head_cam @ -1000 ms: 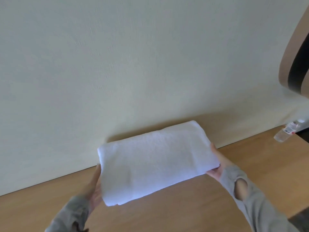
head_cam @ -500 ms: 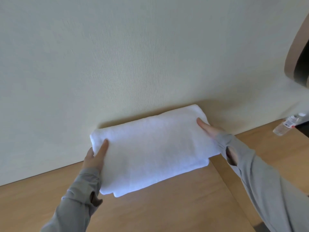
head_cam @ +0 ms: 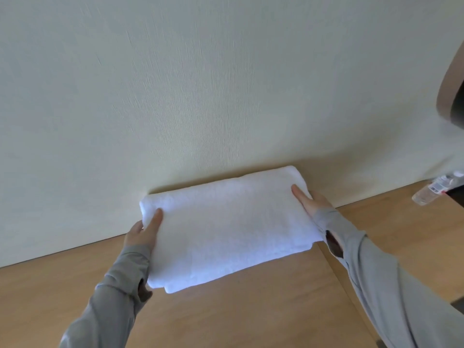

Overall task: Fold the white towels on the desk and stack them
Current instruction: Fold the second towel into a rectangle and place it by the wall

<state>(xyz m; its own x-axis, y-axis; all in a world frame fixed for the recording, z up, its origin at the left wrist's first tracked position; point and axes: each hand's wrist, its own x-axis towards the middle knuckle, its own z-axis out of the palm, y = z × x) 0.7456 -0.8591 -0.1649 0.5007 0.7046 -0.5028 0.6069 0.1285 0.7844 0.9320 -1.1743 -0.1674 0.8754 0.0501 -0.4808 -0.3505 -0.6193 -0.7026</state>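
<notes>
between the two thumbs sits the towel [head_cam: 226,229], white, folded into a thick oblong, its long side slanting from the left thumb up to the right one

head view: the left hand [head_cam: 144,232] grips the towel's left end, thumb laid flat on top and pointing away from the person; its other fingers are hidden under or behind the cloth, so how they lie cannot be told. the right hand [head_cam: 311,200] holds the right end the same way, one digit stretched along the top near the far corner and the rest out of sight past the edge. both hands are spread as wide apart as the towel is long

beyond the fingertips, the towel's far edge meets the pale wall [head_cam: 200,96]. below the wrists, its near edge shows two layers, one just under the other, over the wooden desk [head_cam: 238,312]; whether its full weight is down cannot be told

grey sleeves [head_cam: 376,277] cover both arms to the palms. well to the right of the right hand a clear bottle [head_cam: 434,190] lies on its side on the desk near the wall. high above it a brown rounded shape [head_cam: 449,79] cuts into the edge of the view
</notes>
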